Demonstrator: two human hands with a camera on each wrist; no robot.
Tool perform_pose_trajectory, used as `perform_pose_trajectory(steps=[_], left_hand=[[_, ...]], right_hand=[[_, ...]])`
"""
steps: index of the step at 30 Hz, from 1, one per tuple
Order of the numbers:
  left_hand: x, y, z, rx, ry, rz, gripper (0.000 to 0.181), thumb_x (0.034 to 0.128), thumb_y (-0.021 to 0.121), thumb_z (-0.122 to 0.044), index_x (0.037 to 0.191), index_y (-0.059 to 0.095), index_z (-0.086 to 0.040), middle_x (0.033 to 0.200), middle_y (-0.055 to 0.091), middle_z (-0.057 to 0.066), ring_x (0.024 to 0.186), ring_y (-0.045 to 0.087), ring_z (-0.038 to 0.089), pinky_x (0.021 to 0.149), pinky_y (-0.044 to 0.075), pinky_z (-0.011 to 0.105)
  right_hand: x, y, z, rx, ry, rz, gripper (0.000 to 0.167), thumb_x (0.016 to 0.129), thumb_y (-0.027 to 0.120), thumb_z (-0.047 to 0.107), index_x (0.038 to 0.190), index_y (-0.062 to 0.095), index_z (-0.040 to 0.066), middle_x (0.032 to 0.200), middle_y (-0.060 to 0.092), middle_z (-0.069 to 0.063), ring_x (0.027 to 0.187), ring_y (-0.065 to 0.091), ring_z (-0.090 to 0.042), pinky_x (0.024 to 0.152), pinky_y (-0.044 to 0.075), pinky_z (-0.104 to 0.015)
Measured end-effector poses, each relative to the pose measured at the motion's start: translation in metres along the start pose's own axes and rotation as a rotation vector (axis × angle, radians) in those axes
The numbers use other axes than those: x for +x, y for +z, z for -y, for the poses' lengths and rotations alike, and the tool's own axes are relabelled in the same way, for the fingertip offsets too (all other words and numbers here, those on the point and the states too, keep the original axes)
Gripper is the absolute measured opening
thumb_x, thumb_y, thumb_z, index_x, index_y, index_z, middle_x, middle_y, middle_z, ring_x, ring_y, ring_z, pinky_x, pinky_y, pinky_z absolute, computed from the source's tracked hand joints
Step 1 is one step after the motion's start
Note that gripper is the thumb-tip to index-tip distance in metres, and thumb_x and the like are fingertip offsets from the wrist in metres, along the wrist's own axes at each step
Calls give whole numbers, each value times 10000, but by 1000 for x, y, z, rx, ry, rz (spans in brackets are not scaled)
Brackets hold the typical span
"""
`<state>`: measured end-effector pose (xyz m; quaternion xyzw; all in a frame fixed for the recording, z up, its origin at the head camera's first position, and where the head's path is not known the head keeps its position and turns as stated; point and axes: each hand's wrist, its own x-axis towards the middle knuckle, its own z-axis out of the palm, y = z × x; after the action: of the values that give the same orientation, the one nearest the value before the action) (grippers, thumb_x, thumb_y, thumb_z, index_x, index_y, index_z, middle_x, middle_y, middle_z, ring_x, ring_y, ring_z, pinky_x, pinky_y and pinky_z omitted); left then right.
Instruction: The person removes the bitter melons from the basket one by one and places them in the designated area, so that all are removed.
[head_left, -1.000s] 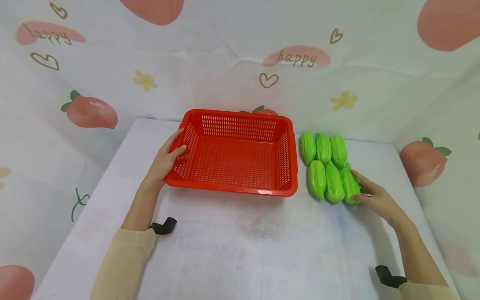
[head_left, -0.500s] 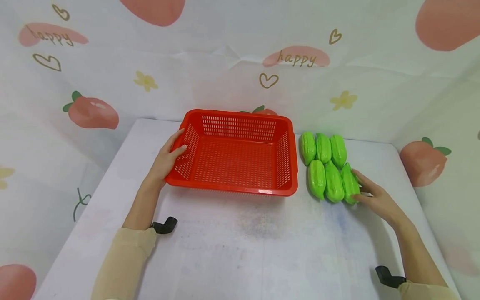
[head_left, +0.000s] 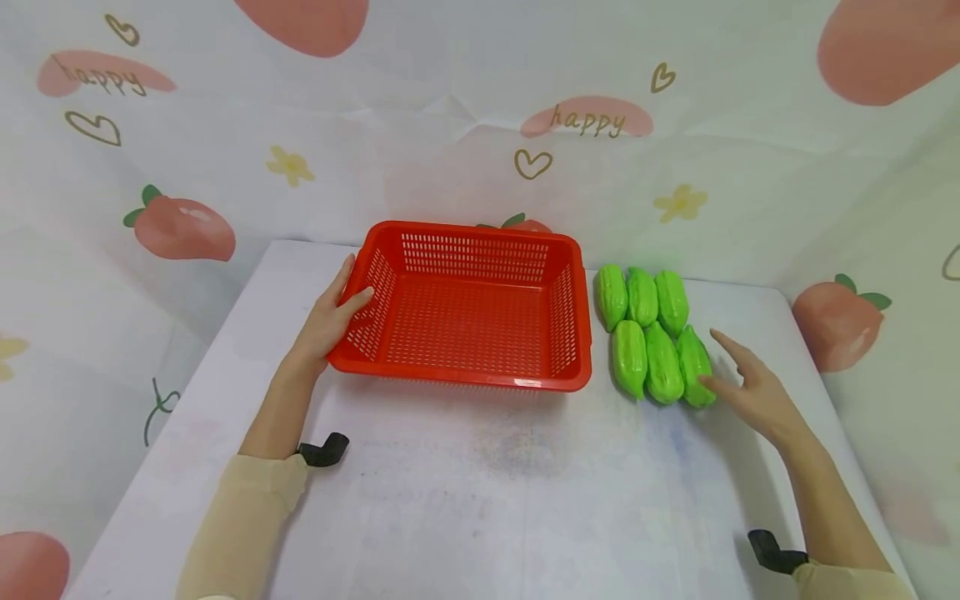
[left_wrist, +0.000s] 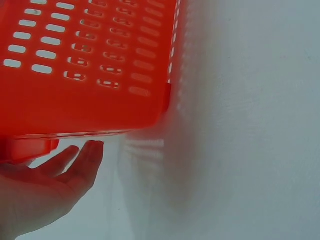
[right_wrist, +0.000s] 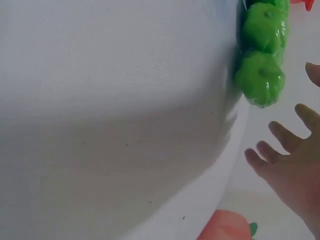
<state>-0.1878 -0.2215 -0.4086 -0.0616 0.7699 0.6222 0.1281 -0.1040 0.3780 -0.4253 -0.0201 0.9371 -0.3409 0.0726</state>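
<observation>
A red perforated plastic basket (head_left: 468, 380) stands at the back middle of the table. My left hand (head_left: 327, 321) is at its left side, the thumb over the rim and the fingers outside. In the left wrist view, the fingers of the left hand (left_wrist: 55, 187) lie loosely below the basket's rim, spread a little apart. Several glossy green ribbed fruits, shaped like star fruits, lie in two rows right of the basket. My right hand (head_left: 756, 398) hovers beside the nearest right star fruit (head_left: 693, 368), fingers spread, holding nothing. The right wrist view shows a gap between fingers and fruits (right_wrist: 261, 80).
The white table (head_left: 480, 500) ends at the back against a cloth (head_left: 450, 167) printed with peaches and hearts. A black wrist mount (head_left: 325, 451) sits on the left wrist, another mount (head_left: 776, 552) on the right.
My right hand has let go of the nearest right star fruit and drawn back to the right, its fingers opening. The left fingertips have come off the basket's rim.
</observation>
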Motion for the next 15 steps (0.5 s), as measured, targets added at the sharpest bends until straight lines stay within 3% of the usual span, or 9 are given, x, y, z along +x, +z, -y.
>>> perform_pose_trajectory(steps=[6, 15], left_hand=[[4, -6, -2, 127, 3, 25, 813, 971, 581, -463, 1577, 41, -432, 1621, 208, 80, 1227, 449, 354, 885, 516, 405], [-2, -10, -10, 298, 106, 49, 850, 954, 634, -427, 1592, 73, -392, 1523, 374, 147, 1199, 524, 369, 865, 548, 463]], right_hand=[[5, 1, 5, -35, -120, -71, 736, 969, 633, 289, 1576, 263, 103, 1575, 233, -286, 1426, 178, -529, 1082, 131, -726], [9, 0, 22, -70, -124, -56, 743, 985, 604, 345, 1590, 228, 134, 1620, 164, -224, 1453, 142, -498, 1052, 152, -751]])
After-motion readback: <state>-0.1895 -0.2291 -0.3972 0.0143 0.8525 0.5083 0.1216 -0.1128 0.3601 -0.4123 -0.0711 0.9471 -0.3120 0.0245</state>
